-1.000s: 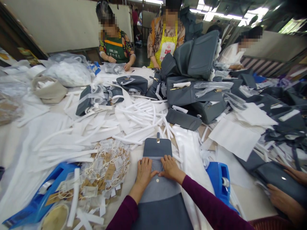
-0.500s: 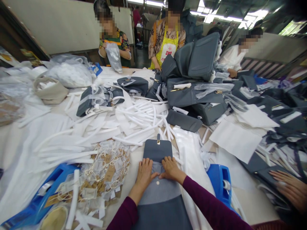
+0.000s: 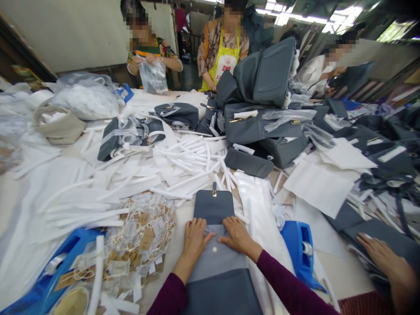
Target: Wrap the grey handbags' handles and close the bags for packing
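Observation:
A dark grey bag (image 3: 223,291) lies in front of me with its flap (image 3: 214,205) folded out away from me. On the flap's far end is a tab with a gold-coloured clasp (image 3: 214,192). Pale grey lining (image 3: 226,256) with a small round light spot shows below the flap. My left hand (image 3: 196,235) rests on the left edge of the lining, near the flap fold, fingers forward and thumb stretched inward. Opposite it, my right hand (image 3: 238,235) presses on the right edge in the same way. Both palms face down, with thumbs apart from fingers.
Paper tags with strings (image 3: 144,232) lie left, beside a blue tape dispenser (image 3: 62,267); another blue dispenser (image 3: 298,249) stands right. White strips (image 3: 183,162) and stacked grey bags (image 3: 262,122) lie ahead. A co-worker's hand (image 3: 382,253) rests on bag pieces at right. Other people stand opposite.
My hands stay at the flap fold, the thumbs now slightly farther apart. The view has shifted a little. Across the table, a person's plastic bag is now held wider, lower and in both hands.

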Demonstrator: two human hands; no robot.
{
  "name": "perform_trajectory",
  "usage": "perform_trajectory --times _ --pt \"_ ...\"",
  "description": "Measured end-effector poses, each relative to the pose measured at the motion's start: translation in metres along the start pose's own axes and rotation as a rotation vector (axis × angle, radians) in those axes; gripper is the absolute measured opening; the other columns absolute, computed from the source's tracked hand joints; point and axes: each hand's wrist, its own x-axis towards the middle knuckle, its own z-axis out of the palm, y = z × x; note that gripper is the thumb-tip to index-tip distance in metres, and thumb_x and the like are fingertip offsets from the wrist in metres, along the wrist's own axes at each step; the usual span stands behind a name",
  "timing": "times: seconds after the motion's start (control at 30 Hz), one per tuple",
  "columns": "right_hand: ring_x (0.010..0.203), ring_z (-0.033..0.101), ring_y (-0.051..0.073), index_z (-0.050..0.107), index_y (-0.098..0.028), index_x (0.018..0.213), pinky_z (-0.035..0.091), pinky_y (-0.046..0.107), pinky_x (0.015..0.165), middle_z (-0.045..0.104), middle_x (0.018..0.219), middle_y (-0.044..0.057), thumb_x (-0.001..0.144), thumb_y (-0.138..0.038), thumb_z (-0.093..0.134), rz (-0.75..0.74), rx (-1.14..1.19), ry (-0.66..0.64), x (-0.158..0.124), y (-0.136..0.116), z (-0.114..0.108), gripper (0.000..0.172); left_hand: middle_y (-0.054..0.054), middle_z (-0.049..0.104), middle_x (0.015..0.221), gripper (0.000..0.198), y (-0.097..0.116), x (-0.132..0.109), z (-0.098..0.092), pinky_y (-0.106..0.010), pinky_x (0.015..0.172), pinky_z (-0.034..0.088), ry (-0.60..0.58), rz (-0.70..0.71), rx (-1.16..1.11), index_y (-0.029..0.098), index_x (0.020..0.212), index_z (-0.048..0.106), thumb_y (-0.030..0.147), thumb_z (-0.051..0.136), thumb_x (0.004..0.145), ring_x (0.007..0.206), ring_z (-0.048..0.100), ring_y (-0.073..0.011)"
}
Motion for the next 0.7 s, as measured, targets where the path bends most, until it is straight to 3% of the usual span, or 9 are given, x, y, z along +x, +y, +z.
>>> perform_trajectory --times 0.17,0.37,0.57,0.7 --pt "0.098 0.052 0.024 0.055 -0.022 0.104 0.032 0.037 0.086 0.062 0.102 0.005 0.084 -0.057 0.055 0.037 0.042 0.02 -0.004 -0.003 -0.005 0.041 -0.005 0.061 0.099 0.028 0.003 0.001 -0.001 -0.04 0.086 0.034 -0.002 -0.026 0.014 0.023 0.096 0.056 0.045 0.04 0.093 0.097 0.051 -0.0245" --pt "0.104 0.05 0.027 0.055 -0.024 0.111 0.029 0.041 0.092 0.061 0.106 0.007 0.084 -0.059 0.053 0.1 0.016 0.004 -0.008 -0.01 -0.008 0.044 -0.005 0.063 0.098 0.026 -0.001 0.006 0.003 -0.037 0.081 0.034 -0.071 -0.138 -0.003 0.022 0.098 0.054 0.027 0.028 0.097 0.097 0.054 -0.0225" --pt "0.104 0.048 0.029 0.056 -0.022 0.111 0.028 0.043 0.094 0.06 0.104 0.008 0.084 -0.059 0.053 0.129 0.022 0.048 -0.011 -0.015 -0.006 0.046 -0.004 0.066 0.097 0.028 -0.007 0.015 0.006 -0.034 0.076 0.034 -0.108 -0.162 -0.054 0.023 0.098 0.055 0.022 0.027 0.097 0.095 0.058 -0.0219" --pt "0.105 0.048 0.029 0.051 -0.029 0.125 0.028 0.043 0.095 0.059 0.107 0.007 0.084 -0.058 0.054 0.121 0.027 0.066 -0.012 -0.016 -0.005 0.05 -0.004 0.068 0.09 0.031 -0.006 0.021 0.005 -0.035 0.076 0.034 -0.097 -0.138 -0.051 0.022 0.099 0.057 0.026 0.026 0.098 0.089 0.061 -0.0226"
